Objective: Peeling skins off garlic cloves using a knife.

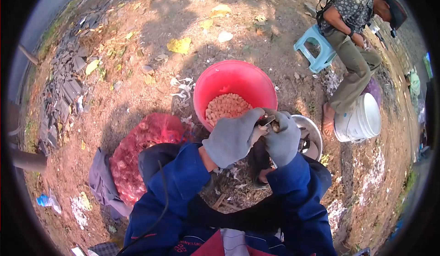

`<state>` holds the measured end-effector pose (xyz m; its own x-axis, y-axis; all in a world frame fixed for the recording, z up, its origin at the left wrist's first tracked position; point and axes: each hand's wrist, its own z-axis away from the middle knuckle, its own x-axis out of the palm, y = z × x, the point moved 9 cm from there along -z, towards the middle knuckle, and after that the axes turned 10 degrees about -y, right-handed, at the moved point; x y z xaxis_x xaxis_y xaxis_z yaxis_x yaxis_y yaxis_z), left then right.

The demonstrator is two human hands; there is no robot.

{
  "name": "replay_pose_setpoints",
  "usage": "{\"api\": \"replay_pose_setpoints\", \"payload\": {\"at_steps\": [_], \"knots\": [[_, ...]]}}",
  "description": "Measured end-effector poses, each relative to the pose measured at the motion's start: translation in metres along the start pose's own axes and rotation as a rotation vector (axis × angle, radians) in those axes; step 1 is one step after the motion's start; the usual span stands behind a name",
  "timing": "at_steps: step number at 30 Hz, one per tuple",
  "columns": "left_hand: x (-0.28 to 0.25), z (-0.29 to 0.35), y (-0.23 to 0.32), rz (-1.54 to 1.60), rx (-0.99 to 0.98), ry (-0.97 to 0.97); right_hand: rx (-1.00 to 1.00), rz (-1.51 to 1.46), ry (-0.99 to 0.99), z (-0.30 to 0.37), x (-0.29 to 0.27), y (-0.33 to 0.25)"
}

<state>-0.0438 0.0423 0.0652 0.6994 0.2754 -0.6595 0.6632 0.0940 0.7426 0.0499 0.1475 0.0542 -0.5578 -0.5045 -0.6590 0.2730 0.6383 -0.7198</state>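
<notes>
Hands (233, 138) partly hide a small piece (275, 127) between them

At upper right, a person (355, 59) in a patterned shirt (352, 5) and a dark cap (398, 12) is seen bent forward, a pale blue stool (324, 50) placed just behind. A white bucket (370, 115) is set near the person's legs. The brown ground (160, 82) is dotted with yellow leaves (179, 46). At left, dark shards (71, 89) are scattered; at lower left, blue plastic (44, 200) is shown.
</notes>
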Motion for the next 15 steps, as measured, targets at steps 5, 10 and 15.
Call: {"api": "replay_pose_setpoints", "payload": {"at_steps": [5,10,15], "knots": [[0.003,-0.001,0.002,-0.014,-0.002,-0.043,-0.019,0.015,0.011,0.002,-0.002,-0.005],[0.007,-0.002,0.002,-0.071,0.068,0.022,0.005,0.082,0.018,0.004,0.0,-0.002],[0.016,-0.004,-0.025,0.242,0.043,0.196,-0.071,0.132,0.091,0.006,-0.004,-0.011]]}}
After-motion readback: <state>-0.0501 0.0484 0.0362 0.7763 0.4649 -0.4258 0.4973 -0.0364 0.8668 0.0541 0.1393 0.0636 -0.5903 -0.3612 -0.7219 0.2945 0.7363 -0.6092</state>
